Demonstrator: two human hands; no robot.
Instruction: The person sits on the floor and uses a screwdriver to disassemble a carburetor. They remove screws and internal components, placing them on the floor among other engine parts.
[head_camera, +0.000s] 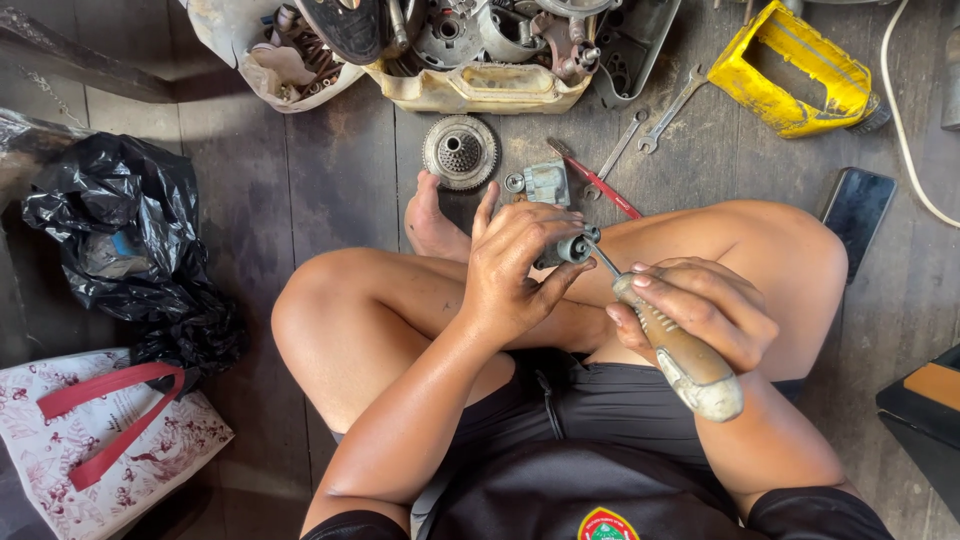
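The person is sitting cross-legged on the plank floor, working over the lap. The left hand is wrapping its fingers around a small grey metal part, gripping it with the thumb below and the fingers over the top, so only its round end is showing toward the right. The right hand is closing in a fist around the handle of a screwdriver, whose thin shaft is running up and left with its tip touching the part's round end. The part is sitting between the two hands, just above the crossed shins.

On the floor beyond the foot, a gear is lying flat, with a grey housing just beside it. A red-handled tool and two wrenches are lying near it. Farther off, a bin of engine parts is resting, and a yellow casing is lying to its right. A phone is lying by the right knee. A black bag and a patterned tote are sitting at the left.
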